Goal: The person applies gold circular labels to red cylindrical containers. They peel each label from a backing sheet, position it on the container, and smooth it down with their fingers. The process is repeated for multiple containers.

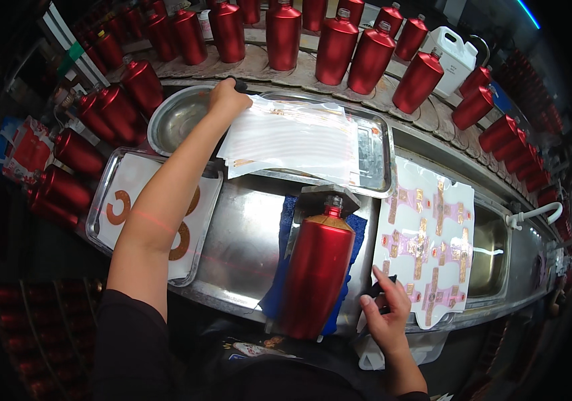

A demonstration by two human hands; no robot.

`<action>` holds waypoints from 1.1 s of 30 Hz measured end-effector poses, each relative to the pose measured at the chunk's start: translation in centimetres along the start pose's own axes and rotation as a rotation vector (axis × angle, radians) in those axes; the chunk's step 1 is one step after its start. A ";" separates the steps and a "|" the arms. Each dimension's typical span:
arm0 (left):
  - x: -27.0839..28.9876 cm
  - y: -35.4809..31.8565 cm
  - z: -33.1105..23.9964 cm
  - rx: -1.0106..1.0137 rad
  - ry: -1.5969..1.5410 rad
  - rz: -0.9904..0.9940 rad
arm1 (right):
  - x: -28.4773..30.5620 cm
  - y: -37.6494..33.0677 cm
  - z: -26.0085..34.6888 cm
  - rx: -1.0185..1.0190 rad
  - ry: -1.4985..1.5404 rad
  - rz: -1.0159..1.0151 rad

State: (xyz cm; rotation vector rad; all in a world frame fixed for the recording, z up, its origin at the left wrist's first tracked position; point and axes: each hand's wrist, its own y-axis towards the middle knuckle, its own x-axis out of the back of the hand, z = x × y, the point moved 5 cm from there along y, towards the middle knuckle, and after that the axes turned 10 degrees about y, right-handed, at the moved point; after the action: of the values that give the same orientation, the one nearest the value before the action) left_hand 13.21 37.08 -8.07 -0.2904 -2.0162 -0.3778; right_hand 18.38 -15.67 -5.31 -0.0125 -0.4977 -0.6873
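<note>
My left hand (pixel 228 99) reaches over to the upper left corner of the stacked white sheets (pixel 293 137), beside a round metal bowl (pixel 178 120). Its fingers are curled, with something black at their tips; what they grip is hidden. Low on the right, my right hand (pixel 387 317) hovers near the label sheet (pixel 426 240) with its fingers apart; black pieces show on or between them, too small to name. In front of me a glossy red bottle (pixel 316 277) lies tilted on a blue cloth (pixel 356 250), its neck against a metal support (pixel 309 198). Neither hand touches it.
A metal tray (pixel 381 144) lies under the white sheets. Another tray (pixel 196 264) on the left holds a sheet with gold curved labels. Several red bottles (pixel 282 37) line the curved conveyor at the back. A sink (pixel 490 267) with a white tap (pixel 533 214) is at the right.
</note>
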 end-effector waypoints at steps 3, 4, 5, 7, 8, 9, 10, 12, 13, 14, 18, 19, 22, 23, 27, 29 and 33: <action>-0.7 0.4 0.6 0.067 -0.075 0.049 | 1.9 3.4 0.4 0.041 -0.047 -0.032; -0.8 0.4 0.6 0.059 -0.088 0.055 | 2.5 5.1 0.8 0.121 -0.116 -0.053; -0.8 0.4 0.5 0.052 -0.101 0.062 | 2.8 7.2 0.8 0.147 -0.109 -0.040; -0.6 0.2 0.2 0.031 -0.077 0.064 | 2.9 11.8 1.1 0.236 -0.110 -0.030; -0.4 0.0 0.0 0.020 -0.038 0.060 | 2.6 14.4 1.1 0.279 -0.123 -0.027; -0.2 -0.3 -0.2 0.024 0.007 0.057 | 1.8 17.2 1.1 0.282 -0.071 0.046; 0.0 -0.7 -0.6 0.000 0.051 0.051 | 0.9 19.9 1.1 0.283 -0.062 0.107; 0.3 -1.4 -1.3 -0.034 0.149 0.032 | -1.7 25.1 1.7 0.397 -0.237 0.165; 0.3 -1.7 -1.5 -0.027 0.135 0.085 | -3.4 27.5 2.0 0.401 -0.234 0.187; 0.5 -2.0 -1.6 -0.019 0.164 0.073 | -5.2 29.6 2.4 0.434 -0.220 0.208; 1.0 -3.2 -1.6 0.045 0.202 0.008 | -13.7 35.5 3.0 0.338 -0.305 0.391; 1.0 -3.3 -1.4 0.078 0.194 0.017 | -15.4 36.2 3.0 0.315 -0.352 0.393; 1.4 -3.6 -1.2 0.104 0.176 0.040 | -18.7 37.0 2.9 0.294 -0.490 0.414; 1.5 -3.6 -1.1 0.115 0.152 0.062 | -19.2 37.3 2.9 0.273 -0.504 0.407; 1.9 -3.5 -1.1 0.129 0.151 0.087 | -20.2 38.0 2.7 0.176 -0.533 0.450; 2.0 -3.5 -1.1 0.136 0.146 0.092 | -20.3 38.3 2.7 0.144 -0.516 0.460; 1.9 -3.5 -0.9 0.162 0.130 0.128 | -20.0 38.8 2.6 0.077 -0.572 0.441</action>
State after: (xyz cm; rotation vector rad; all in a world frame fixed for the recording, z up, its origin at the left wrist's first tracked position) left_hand 11.76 33.56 -6.47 -0.2845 -1.8765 -0.1480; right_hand 27.72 26.98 -6.09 -0.2451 -1.0333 -0.2196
